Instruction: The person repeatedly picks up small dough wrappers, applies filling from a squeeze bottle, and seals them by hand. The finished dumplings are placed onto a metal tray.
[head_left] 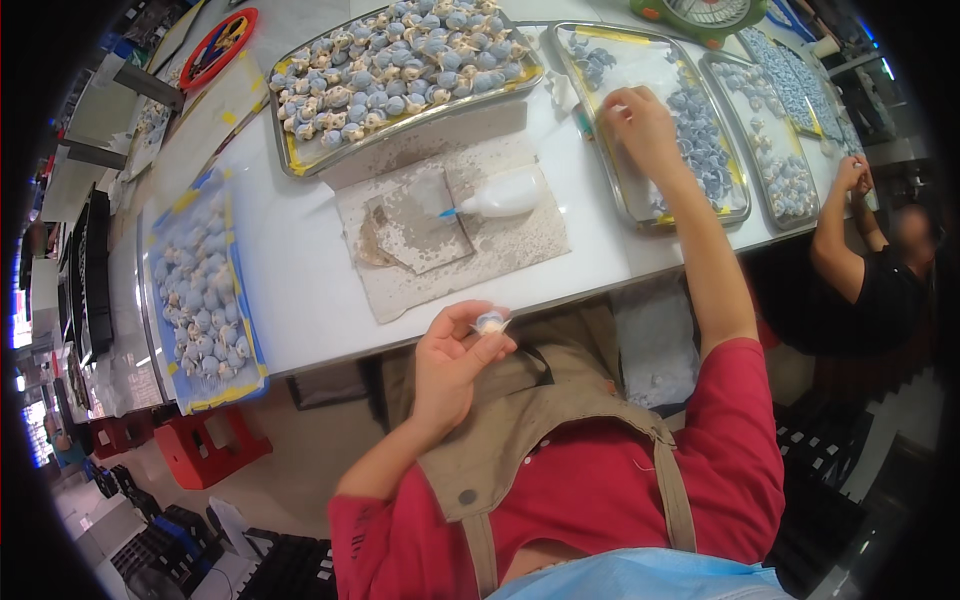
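Note:
My left hand (452, 368) is closed in a pinch near the table's front edge. Between thumb and fingers it holds a small blue-and-cream figurine part (491, 323). Reaching forward to the right, my right hand (640, 122) hangs over a metal tray (742, 205) with yellow tape on its rim. Its fingers curl together, and whatever is in them is too small to make out. Loose blue-grey petal-like pieces (698, 140) lie in that tray, mostly on its right side. A white squeeze bottle (508, 193) with a blue tip rests on a stained cardboard sheet (400, 285).
A large tray (292, 160) of blue-and-cream pieces stands at the back. To the left is a blue-lined tray (258, 375) of similar pieces. Another tray (808, 205) and a green fan (700, 18) are at right. A co-worker (868, 255) sits far right.

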